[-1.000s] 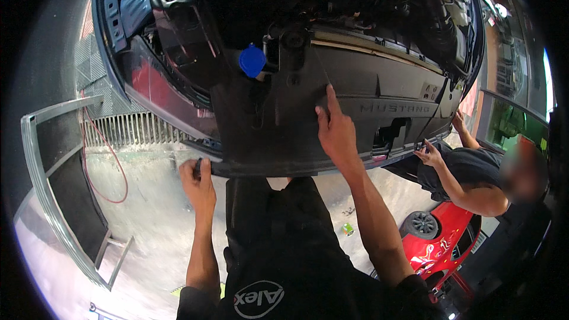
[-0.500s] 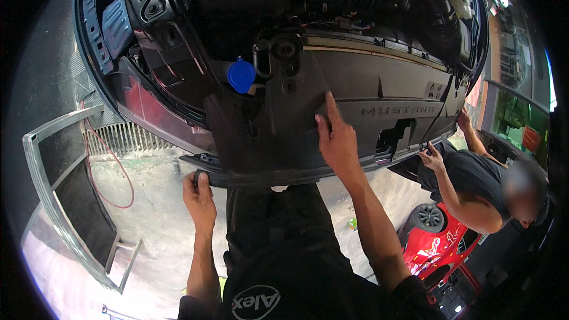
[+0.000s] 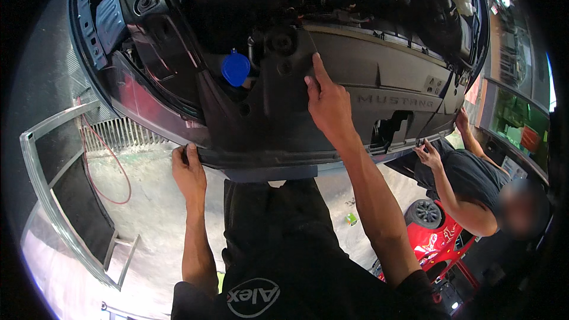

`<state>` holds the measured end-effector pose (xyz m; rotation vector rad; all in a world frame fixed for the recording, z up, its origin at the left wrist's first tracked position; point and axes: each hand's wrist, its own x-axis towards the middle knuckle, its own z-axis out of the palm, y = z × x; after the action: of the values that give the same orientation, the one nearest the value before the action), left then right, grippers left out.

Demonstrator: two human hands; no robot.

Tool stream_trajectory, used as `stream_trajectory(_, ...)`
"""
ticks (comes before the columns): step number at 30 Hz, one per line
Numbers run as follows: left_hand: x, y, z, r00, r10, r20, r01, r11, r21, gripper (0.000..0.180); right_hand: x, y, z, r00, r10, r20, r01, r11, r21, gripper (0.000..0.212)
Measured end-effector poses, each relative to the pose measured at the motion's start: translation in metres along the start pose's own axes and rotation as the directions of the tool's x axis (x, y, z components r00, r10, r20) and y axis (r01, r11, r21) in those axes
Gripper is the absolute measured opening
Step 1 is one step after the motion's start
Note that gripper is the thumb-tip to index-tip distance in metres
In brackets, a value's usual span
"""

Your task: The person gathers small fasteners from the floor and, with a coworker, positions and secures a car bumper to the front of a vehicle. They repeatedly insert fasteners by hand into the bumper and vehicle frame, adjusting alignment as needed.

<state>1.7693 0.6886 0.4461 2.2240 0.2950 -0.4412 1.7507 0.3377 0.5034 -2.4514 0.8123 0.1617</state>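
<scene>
A wide black plastic radiator cover panel (image 3: 332, 65) spans the front of an open engine bay. My left hand (image 3: 190, 173) pinches the front bumper edge (image 3: 249, 159) at its left corner, thumb on top and the other fingers partly hidden. My right hand (image 3: 331, 106) is on the panel, index finger stretched forward to a thin seam and thumb spread apart; nothing is held in it. A blue reservoir cap (image 3: 236, 69) lies left of that hand. At the right end, a co-worker's hand (image 3: 429, 155) touches the same bumper edge.
A co-worker (image 3: 456, 178) crouches at the right. A metal-framed stand (image 3: 44, 201) and a red hose (image 3: 121, 169) are at the left, by a floor grate (image 3: 133, 131). A red car (image 3: 424, 240) and a small green object (image 3: 351, 219) are at lower right.
The bumper edge has shifted up and toward the car at the left, with my left hand moving along. My right hand has slid farther up and slightly left on the panel.
</scene>
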Motion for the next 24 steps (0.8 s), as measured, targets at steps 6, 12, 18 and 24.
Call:
stream_trajectory(6, -0.004, 0.014, -0.01, 0.997, 0.078, 0.004, -0.076, 0.952, 0.298, 0.044, -0.003, 0.003, 0.001, 0.999, -0.022, 0.026, 0.023, 0.998, -0.054, 0.057)
stream_trajectory(12, 0.004, -0.001, -0.025, 0.906, 0.354, 0.23, -0.405, 0.883, 0.236, 0.061, -0.004, 0.007, 0.009, 0.993, -0.099, -0.064, 0.098, 0.995, -0.026, 0.055)
stream_trajectory(18, 0.022, -0.016, -0.007, 0.992, 0.118, 0.043, -0.118, 0.993, -0.006, 0.053, -0.002, 0.013, 0.018, 0.992, -0.096, -0.084, 0.086, 0.989, -0.12, 0.054)
stream_trajectory(24, 0.006, -0.064, -0.039, 0.916, 0.355, 0.188, -0.335, 0.933, -0.131, 0.041, -0.007, 0.012, 0.017, 0.991, -0.103, -0.084, 0.099, 0.994, -0.046, 0.056)
